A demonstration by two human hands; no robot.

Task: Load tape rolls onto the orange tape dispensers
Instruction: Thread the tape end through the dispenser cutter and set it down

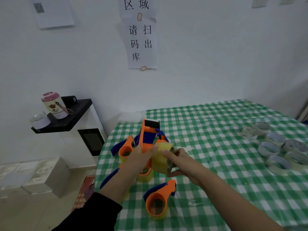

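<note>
My left hand (141, 157) grips an orange and blue tape dispenser (148, 134), held upright above the table with its black blade end at the top. My right hand (180, 162) holds a yellowish clear tape roll (164, 154) against the dispenser's lower part. Three more orange dispensers lie on the green checked tablecloth: one at the front (157, 200), one left of my hands (125, 150), one partly hidden under my left forearm (145, 175). Each of these carries a yellowish roll.
Several loose tape rolls (276, 147) lie in a cluster at the table's right side. The round table's edge (100, 164) curves at the left. Beyond it stand a white cabinet with a black shelf (73, 114), a pink-lidded cup (54, 105) and white boxes (33, 175) on the floor.
</note>
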